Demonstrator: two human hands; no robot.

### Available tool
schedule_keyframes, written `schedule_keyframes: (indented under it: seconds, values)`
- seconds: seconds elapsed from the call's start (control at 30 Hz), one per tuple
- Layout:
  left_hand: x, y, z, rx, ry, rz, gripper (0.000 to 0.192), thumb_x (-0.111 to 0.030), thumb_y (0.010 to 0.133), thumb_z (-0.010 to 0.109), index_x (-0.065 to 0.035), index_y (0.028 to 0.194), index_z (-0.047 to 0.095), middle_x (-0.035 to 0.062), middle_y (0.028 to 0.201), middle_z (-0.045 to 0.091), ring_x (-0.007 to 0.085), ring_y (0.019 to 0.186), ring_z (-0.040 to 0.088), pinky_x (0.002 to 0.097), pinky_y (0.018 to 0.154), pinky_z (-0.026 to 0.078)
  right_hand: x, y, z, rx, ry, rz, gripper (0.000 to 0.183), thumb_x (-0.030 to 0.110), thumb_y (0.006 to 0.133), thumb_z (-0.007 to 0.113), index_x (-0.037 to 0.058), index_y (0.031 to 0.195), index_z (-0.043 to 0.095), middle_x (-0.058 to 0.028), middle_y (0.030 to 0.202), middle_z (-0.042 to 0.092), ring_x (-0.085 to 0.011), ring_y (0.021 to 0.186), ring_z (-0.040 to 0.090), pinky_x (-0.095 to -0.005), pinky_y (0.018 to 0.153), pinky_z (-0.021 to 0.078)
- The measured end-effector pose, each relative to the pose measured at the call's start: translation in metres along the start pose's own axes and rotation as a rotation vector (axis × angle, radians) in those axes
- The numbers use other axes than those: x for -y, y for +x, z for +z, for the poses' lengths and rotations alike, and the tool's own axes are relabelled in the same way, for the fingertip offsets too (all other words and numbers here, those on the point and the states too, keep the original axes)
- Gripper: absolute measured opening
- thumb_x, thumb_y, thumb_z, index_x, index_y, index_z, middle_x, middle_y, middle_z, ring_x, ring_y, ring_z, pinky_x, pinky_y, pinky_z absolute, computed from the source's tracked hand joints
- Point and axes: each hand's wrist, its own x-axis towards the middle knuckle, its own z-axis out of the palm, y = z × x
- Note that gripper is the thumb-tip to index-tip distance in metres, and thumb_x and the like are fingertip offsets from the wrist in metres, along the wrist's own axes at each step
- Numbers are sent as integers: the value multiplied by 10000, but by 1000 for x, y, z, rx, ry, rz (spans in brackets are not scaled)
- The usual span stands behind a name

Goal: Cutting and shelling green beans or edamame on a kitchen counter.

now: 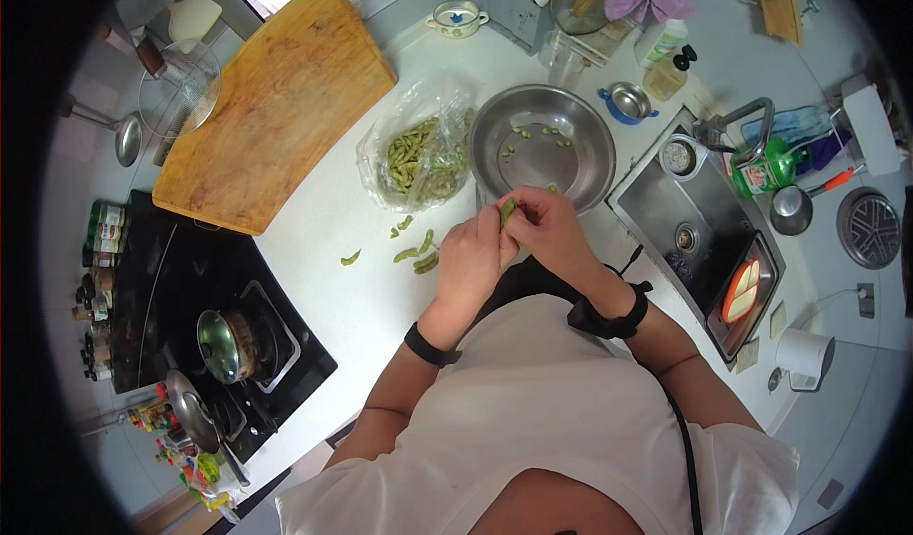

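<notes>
Close to my body, my left hand (474, 250) and my right hand (549, 228) meet, both gripping one green soybean pod (507, 212). They are at the near rim of a stainless steel bowl (492, 118), in which several shelled green beans (551, 131) lie scattered on the bottom. Left of the bowl stands a clear plastic bag (371, 146) filled with green pods (408, 157). On the white counter (321, 264) between the bag and my left hand, several pods and pieces (406, 255) lie loose. My fingers partly cover the held pod.
A large wooden cutting board (278, 100) leans at the back left beside a black gas stove (307, 349) carrying a lidded pot (221, 349). To the right is a steel sink (656, 200) with a faucet (767, 125). A small blue-handled bowl (629, 100) sits behind the sink.
</notes>
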Motion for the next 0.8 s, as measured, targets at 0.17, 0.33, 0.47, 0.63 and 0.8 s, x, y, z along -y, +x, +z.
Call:
schedule_keyframes:
  seconds: [0.17,0.33,0.47,0.63,0.8]
  values:
    - [-2,3,7,48,18,-94,161,-156,807,508,-18,886,488,126,632,569,314,554,565,390,489,427,-27,5,2,-40,52,12,108,37,784,482,-8,817,575,27,656,524,-9,572,447,-164,487,347]
    - [7,21,38,197,-178,-221,244,-208,868,418,4,789,511,129,657,593,285,584,594,367,514,437,-60,19,-8,-176,363,221,110,115,845,469,67,752,503,37,604,448,-40,496,401,-190,422,289]
    - [44,35,83,248,-609,-386,245,-250,856,445,-24,816,529,138,628,587,276,627,608,372,528,450,-74,37,-27,-57,513,309,118,146,867,462,73,779,492,26,601,429,-55,487,397,-194,412,272]
    - [57,54,87,508,-1147,-522,334,-268,931,361,-32,739,498,-18,564,398,67,463,292,216,423,233,-82,45,-41,-89,542,335,179,214,880,502,44,828,476,-1,607,427,-77,473,404,-199,408,285]
    - [67,55,88,635,-1272,-531,316,-264,938,357,-46,736,466,-20,579,379,69,483,302,219,433,249,-80,46,-51,-78,545,320,194,238,885,508,52,836,481,4,627,434,-67,505,415,-187,440,307]
